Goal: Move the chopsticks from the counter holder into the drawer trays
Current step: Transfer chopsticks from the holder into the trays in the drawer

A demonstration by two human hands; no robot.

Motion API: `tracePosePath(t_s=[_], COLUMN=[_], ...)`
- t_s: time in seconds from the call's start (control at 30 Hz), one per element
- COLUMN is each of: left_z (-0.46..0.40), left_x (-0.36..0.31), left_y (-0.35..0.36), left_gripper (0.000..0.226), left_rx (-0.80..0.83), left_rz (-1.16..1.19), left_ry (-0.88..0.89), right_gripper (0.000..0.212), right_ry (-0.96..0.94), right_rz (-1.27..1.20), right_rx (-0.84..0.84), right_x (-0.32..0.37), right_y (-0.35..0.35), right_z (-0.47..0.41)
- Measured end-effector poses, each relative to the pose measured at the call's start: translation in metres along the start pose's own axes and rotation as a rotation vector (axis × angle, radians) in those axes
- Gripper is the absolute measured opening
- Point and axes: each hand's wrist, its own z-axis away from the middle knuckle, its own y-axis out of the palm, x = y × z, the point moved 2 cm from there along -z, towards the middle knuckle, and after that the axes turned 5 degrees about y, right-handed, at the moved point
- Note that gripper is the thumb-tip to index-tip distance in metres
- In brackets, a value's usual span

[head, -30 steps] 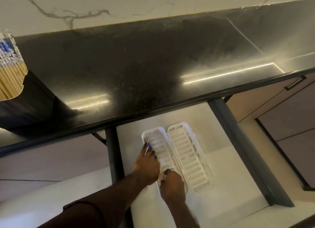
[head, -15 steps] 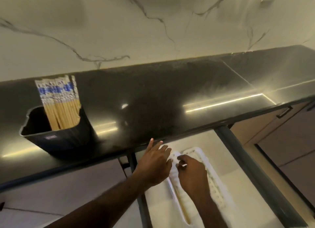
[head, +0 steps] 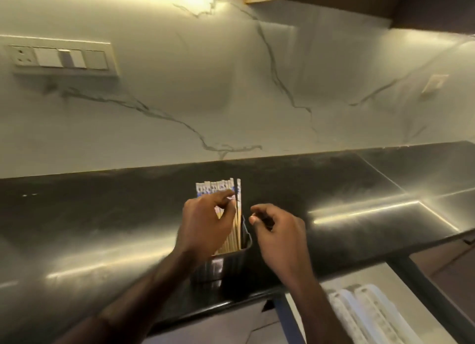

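Left hand seemingly pinches chopsticks in the holder — right hand (loosely curled, empty) just beside.

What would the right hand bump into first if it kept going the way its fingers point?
Probably the chopsticks standing in the black holder. The right hand points left toward them, with a gap between; depth is hard to judge.

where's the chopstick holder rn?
Head view, centre: the dark holder stands on the black counter near its front edge, behind the left hand, left of the open drawer.
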Motion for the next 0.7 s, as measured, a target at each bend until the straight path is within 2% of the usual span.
tracePosePath(t_s=[0.1, 0.27, 0.4, 0.5, 0.7], left_z=[-0.014, -0.026, -0.034, -0.036, -0.038], left_x=[0.045, 0.104, 0.133, 0.144, 0.151], left_y=[-0.019, -0.01, 0.004, 0.013, 0.025], left_gripper=[0.024, 0.029, 0.037, 0.042, 0.022], left_rx=[-0.029, -0.029, 0.055, 0.128, 0.155], left_rz=[0.014, 0.002, 0.12, 0.204, 0.424], left_ry=[-0.125, -0.283, -0.449, -0.5, -0.556], right_gripper=[0.024, 0.027, 0.038, 0.043, 0.052], right_ry=[-0.003, 0.022, 0.057, 0.094, 0.123], right_rz=[0.023, 0.066, 0.091, 0.095, 0.091], right_rx=[0.073, 0.167, 0.227, 0.241, 0.27], right_x=[0.02, 0.024, 0.018, 0.012, 0.004], right_y=[0.042, 0.097, 0.124, 0.136, 0.146], right_z=[-0.007, -0.016, -0.022, -0.024, -0.025])
